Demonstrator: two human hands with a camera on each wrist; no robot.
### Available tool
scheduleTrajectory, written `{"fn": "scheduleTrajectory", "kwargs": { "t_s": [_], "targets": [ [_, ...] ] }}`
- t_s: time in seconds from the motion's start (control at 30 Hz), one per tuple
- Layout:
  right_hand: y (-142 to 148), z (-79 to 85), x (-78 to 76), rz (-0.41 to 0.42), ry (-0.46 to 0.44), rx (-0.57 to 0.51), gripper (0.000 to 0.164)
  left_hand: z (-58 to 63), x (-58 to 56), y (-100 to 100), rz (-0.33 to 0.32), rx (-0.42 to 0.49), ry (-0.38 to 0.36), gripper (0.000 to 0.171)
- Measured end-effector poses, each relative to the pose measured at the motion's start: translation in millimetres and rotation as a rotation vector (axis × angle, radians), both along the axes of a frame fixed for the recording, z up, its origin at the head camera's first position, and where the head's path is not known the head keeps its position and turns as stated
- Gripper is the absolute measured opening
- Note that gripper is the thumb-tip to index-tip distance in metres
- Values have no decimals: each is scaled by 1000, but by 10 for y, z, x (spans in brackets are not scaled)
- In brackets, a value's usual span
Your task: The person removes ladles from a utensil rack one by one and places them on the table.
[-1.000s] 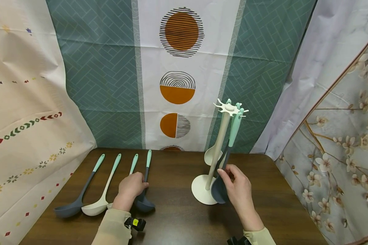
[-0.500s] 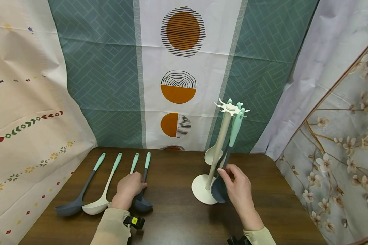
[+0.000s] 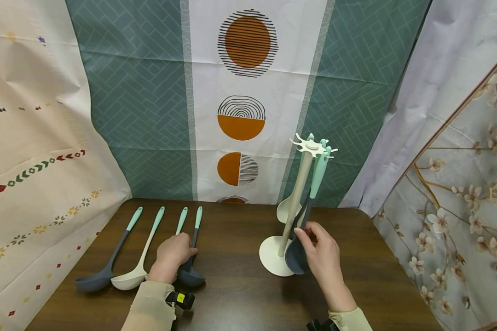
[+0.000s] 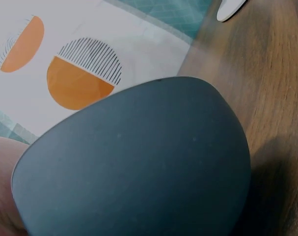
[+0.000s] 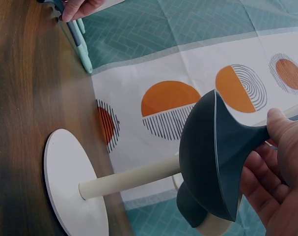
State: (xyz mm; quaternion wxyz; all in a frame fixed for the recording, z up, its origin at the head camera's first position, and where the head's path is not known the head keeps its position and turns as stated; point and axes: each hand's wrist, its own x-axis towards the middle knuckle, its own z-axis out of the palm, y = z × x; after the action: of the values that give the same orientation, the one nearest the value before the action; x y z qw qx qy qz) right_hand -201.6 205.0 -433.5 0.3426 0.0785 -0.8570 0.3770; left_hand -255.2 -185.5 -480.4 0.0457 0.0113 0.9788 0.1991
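Observation:
My left hand (image 3: pixel 171 257) pinches the shaft of a dark grey ladle (image 3: pixel 191 276) with a mint handle, at the right end of a row on the table. Its bowl (image 4: pixel 139 162) fills most of the left wrist view. Beside it, a mint-handled utensil (image 3: pixel 182 219) is mostly hidden by this hand. My right hand (image 3: pixel 323 253) pinches another dark grey ladle (image 3: pixel 297 258) just above its bowl. That ladle hangs by its mint handle from a cream utensil stand (image 3: pixel 297 202); the right wrist view shows the thumb on its shaft (image 5: pixel 254 132).
Further left on the wooden table (image 3: pixel 236 276) lie a dark grey ladle (image 3: pixel 93 281) and a cream ladle (image 3: pixel 130 278). A cream utensil (image 3: pixel 287 209) and a smaller dark one (image 5: pixel 192 209) also hang on the stand. Its round base (image 3: pixel 273 259) stands right of centre. Patterned cloth hangs behind.
My left hand has shifted slightly left with the dark grey ladle, bringing its handle closer to the neighbouring utensil. The right hand and the hanging ladle have stayed in place.

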Motion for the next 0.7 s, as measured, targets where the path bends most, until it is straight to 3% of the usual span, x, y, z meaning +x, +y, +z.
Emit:
{"fn": "scheduleTrajectory", "kwargs": {
  "t_s": [0.33,0.7],
  "targets": [
    [-14,-22,15,-11,5,1,15,49,36,-4,16,-16,-11,38],
    [-29,21,96,-18,-9,56,19,158,11,7,83,3,100,23]
  ]
}}
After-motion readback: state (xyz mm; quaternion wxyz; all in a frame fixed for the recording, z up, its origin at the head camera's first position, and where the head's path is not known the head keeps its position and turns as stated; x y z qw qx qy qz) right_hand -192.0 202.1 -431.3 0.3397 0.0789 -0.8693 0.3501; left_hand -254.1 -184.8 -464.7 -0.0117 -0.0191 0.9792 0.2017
